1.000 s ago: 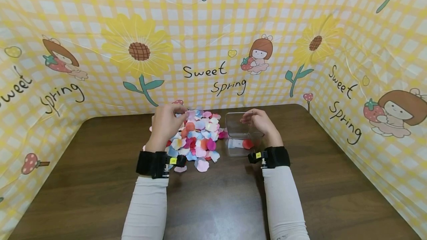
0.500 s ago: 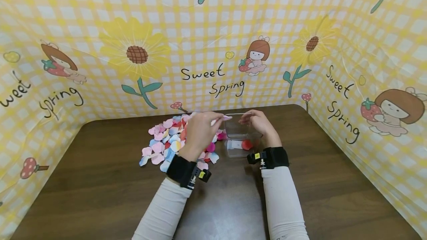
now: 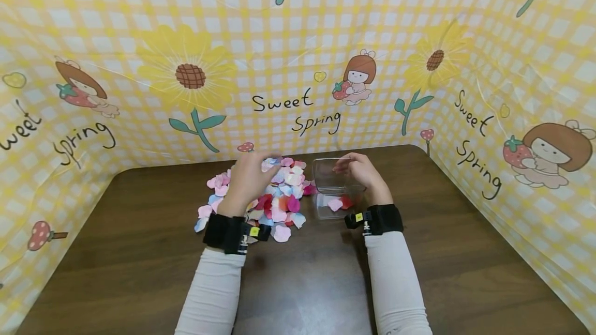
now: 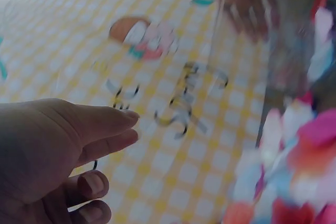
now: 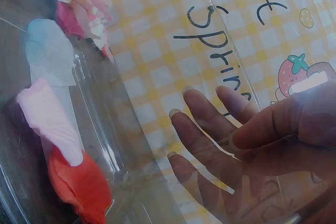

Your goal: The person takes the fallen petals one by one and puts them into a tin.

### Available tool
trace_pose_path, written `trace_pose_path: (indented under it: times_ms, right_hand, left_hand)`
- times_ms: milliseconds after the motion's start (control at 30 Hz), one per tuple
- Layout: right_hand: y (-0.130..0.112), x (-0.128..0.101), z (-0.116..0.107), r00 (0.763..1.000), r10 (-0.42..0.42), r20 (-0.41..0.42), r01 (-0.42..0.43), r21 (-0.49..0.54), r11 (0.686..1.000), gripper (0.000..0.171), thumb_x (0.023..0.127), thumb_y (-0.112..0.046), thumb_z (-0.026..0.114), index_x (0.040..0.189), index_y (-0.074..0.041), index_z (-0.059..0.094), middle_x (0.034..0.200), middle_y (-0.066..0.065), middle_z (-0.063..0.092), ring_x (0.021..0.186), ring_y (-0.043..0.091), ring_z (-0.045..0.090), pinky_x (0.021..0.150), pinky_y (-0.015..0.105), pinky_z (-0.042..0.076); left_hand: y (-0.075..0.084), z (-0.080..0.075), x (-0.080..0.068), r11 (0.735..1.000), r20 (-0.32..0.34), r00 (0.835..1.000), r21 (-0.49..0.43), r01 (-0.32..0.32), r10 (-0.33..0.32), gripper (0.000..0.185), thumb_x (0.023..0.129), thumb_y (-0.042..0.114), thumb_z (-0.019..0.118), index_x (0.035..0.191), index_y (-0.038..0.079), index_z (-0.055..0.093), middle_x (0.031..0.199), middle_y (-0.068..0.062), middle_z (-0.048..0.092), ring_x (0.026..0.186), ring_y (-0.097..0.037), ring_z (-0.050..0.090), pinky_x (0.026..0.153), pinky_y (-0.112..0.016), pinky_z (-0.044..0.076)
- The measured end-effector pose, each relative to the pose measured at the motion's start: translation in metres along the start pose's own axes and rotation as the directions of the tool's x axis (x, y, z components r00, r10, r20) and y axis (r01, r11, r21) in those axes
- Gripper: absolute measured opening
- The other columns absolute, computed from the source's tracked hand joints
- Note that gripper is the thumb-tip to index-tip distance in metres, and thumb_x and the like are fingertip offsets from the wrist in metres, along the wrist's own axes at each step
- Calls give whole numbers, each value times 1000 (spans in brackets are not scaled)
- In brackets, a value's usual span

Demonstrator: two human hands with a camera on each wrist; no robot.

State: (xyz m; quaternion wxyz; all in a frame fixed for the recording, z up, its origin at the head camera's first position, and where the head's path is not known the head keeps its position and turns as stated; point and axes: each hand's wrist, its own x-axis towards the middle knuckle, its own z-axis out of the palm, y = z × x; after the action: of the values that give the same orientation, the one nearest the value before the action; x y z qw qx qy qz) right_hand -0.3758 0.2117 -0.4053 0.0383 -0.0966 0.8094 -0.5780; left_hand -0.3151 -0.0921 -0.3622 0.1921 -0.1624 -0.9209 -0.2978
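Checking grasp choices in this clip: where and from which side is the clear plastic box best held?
Probably by the far right wall of the clear plastic box, from the right and above, as the right hand does. The walls are thin and upright, the top is open, and the petal pile crowds its left side.

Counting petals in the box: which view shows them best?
Right wrist: a red petal, a pink petal and a pale blue petal show large through the box wall. Head shows only small pink and red specks. Left wrist is blurred.
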Motion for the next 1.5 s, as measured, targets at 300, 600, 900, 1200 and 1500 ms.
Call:
trace_pose_path:
  times_ms: [300,600,900,1200,1500]
  right_hand:
    - [2,-2,-2,1000,21,-8,-21,4,1000,43,88,9,31,122,12,58,123,32,65,117,45,64,80,35,44]
    - [2,-1,-5,999,33,4,-33,14,999,44,90,8,30,125,12,57,127,33,63,121,46,61,86,37,44]
    - [1,0,-3,1000,15,-2,-16,-20,1000,43,89,7,31,122,11,58,123,31,66,117,45,64,86,38,46]
    - [0,0,-2,1000,18,-8,-18,-33,999,42,90,6,32,122,10,59,123,30,66,117,44,65,86,39,45]
    - [-5,1,-3,998,61,22,-60,-10,998,43,93,9,29,126,16,55,128,36,61,122,49,60,95,50,44]
  left_hand:
    - [-44,-8,-6,979,45,978,26,202,-203,27,96,29,72,119,15,75,122,-10,72,100,-35,65,75,-54,47]
    - [-71,16,-8,962,273,924,32,270,-268,34,96,17,70,128,7,70,130,-16,66,115,-37,60,96,-57,47]
    - [-75,19,-11,954,293,915,-26,297,-277,30,92,11,74,121,4,70,113,-15,68,104,-33,61,91,-50,52]
    - [-77,9,-10,967,237,944,-60,249,-228,22,92,8,73,111,-3,72,99,-16,69,92,-30,62,87,-45,54]
    - [-68,-11,-12,963,205,950,-85,257,-236,25,100,17,66,116,-2,71,104,-17,71,95,-31,62,87,-46,54]
